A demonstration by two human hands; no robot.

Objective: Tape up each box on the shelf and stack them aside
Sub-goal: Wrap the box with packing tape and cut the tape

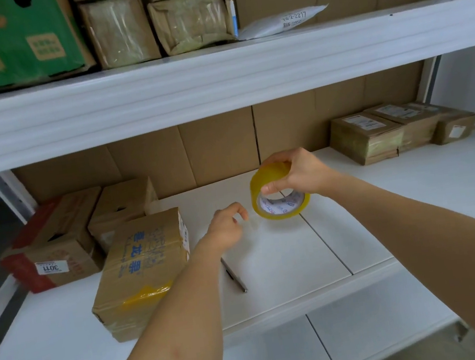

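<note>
Fingers (274, 165) of right hand (299, 175) pinch tape roll (276, 205) through core; left hand (227, 227) loosely curled, pinching nothing clear. Roll light, stiff, slippery; nearest box (145, 269) stiff, hold at edges.

A single head-worn camera looks forward and down, close over the white shelf (361, 241).

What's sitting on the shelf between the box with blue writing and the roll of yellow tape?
In the head view, the left hand and a pen lie between the box and the tape roll; the rest is bare white shelf.
</note>
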